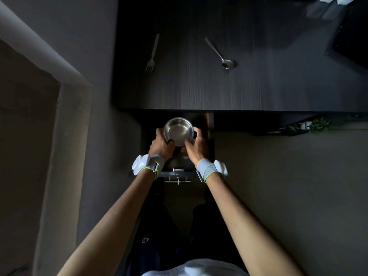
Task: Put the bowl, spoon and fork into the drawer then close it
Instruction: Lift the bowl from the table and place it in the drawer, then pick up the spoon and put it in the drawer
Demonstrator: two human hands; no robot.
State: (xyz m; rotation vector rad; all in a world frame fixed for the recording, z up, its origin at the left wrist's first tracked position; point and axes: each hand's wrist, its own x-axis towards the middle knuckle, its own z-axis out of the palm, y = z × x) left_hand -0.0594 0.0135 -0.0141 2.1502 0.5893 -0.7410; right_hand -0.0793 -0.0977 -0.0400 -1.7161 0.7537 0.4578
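My hands hold the bowl [178, 130] over the open drawer [177, 173].
Fork [152, 54] and spoon [220, 54] lie apart on the tabletop [258, 86]; left hand [161, 144] and right hand [196, 145] fingers grip its rim.

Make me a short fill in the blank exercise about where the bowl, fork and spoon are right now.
1. The left hand and right hand together hold the ____.
2. The bowl is above the open ____.
3. The fork and spoon lie on the ____.
4. Of those two, the ____ lies further left.

Missing words: bowl; drawer; desk; fork
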